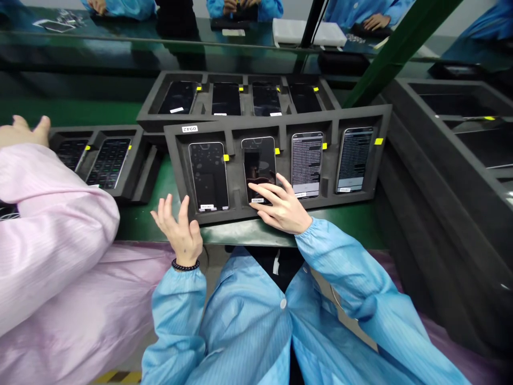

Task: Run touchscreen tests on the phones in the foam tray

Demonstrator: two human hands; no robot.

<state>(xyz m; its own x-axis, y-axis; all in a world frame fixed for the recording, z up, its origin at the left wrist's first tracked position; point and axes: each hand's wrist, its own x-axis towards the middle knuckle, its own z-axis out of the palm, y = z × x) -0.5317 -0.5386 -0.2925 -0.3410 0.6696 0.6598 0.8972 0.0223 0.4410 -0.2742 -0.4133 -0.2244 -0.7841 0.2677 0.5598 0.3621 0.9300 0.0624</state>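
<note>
A dark foam tray [182, 160] holding several phones lies at the green bench's near edge. My right hand [282, 206] rests on its front rim, fingers spread, fingertips touching the bottom of the second phone [258, 163], whose screen is dark. My left hand [180, 227] hovers open by the tray's front left corner, fingers apart, holding nothing, nearest the first phone [208, 174]. The two phones on the right [306, 160] [355, 158] show lit screens with text.
A second foam tray [156, 104] of dark phones sits behind the first, another tray [138, 160] with lit phones to the left. A co-worker's pink sleeve [48, 214] reaches in at left. Large empty foam trays [404, 155] stack at right. People in blue work across the bench.
</note>
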